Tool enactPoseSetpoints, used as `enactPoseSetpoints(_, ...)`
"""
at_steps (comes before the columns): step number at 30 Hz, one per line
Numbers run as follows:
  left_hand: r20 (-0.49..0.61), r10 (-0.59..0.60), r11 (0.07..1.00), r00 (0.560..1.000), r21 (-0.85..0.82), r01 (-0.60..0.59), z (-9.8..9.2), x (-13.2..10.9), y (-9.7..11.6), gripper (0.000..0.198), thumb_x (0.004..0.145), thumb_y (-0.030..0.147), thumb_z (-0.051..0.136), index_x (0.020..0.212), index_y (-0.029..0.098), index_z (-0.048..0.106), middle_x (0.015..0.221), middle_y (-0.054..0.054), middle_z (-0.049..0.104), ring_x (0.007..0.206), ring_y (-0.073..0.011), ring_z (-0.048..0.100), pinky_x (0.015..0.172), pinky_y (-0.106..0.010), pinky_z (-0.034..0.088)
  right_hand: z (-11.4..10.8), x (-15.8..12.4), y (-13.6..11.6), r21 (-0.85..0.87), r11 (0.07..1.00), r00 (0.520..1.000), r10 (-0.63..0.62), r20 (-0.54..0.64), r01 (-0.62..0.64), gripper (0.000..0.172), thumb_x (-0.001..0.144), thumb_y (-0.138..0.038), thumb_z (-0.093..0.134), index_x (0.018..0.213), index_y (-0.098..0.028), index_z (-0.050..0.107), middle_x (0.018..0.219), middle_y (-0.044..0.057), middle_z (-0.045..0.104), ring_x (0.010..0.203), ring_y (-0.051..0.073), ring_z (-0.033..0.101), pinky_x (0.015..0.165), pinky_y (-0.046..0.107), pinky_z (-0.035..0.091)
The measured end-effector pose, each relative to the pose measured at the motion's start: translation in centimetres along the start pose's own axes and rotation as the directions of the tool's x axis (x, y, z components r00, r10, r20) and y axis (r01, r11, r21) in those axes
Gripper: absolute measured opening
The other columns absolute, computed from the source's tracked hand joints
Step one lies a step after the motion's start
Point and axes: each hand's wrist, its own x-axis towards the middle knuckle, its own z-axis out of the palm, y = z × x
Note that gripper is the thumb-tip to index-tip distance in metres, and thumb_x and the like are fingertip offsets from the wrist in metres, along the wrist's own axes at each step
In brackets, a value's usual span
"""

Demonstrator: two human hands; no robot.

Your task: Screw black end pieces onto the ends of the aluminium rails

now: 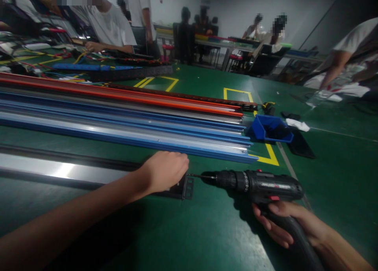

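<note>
My right hand (pixel 280 223) grips a black cordless drill (pixel 265 186) by its handle. The drill lies level, and its long thin bit (pixel 201 177) points left, the tip close to the end of a long silver-and-black metal profile (pixel 73 168). Over that end my left hand (pixel 167 170) is closed, knuckles up; its fingertips are hidden. A black end piece (pixel 189 188) with small slots sticks out just past my left hand. Whether the bit touches a screw there is too small to tell.
Several blue and orange profiles (pixel 147 125) lie side by side beyond my hands on the green table (pixel 224 231). Right of them stand a blue bin (pixel 270 129) and a black flat object (pixel 299 143). Cables and co-workers are farther back; a person's arm (pixel 336 68) is at right.
</note>
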Motion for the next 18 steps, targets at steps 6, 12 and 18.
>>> enactPoseSetpoints(6,-0.011,0.002,1.0,1.0,-0.013,-0.002,-0.33,0.08,0.15,0.028,0.099,0.019,0.038,0.096,0.017,0.066,0.09,-0.009,0.07,0.078,-0.0257,0.07,0.062,-0.036,0.055,0.17,0.08,-0.12,0.002,1.0,1.0,-0.007,0.005,0.007,0.033,0.086,-0.04,0.072,0.102,-0.013,0.079,0.078,0.007,0.069,0.041,0.004,0.051,0.045,0.018,0.051)
enactPoseSetpoints(12,-0.001,-0.041,0.999,0.999,-0.032,0.041,-0.45,0.16,0.26,0.029,0.1,0.021,0.038,0.094,0.016,0.065,0.09,-0.01,0.07,0.079,-0.023,0.071,0.063,-0.032,0.054,0.2,0.15,-0.13,0.001,1.0,1.0,-0.01,-0.003,0.01,0.032,0.086,-0.04,0.072,0.099,-0.013,0.079,0.077,0.008,0.069,0.04,0.004,0.051,0.045,0.018,0.051)
enactPoseSetpoints(18,-0.008,-0.016,1.0,1.0,-0.02,0.016,-0.21,0.05,0.12,0.026,0.098,0.021,0.04,0.097,0.017,0.065,0.092,-0.011,0.07,0.081,-0.0275,0.071,0.062,-0.038,0.055,0.08,-0.03,-0.2,0.003,1.0,1.0,0.012,-0.016,-0.012,0.032,0.086,-0.041,0.073,0.099,-0.013,0.079,0.076,0.007,0.069,0.041,0.005,0.053,0.045,0.019,0.051)
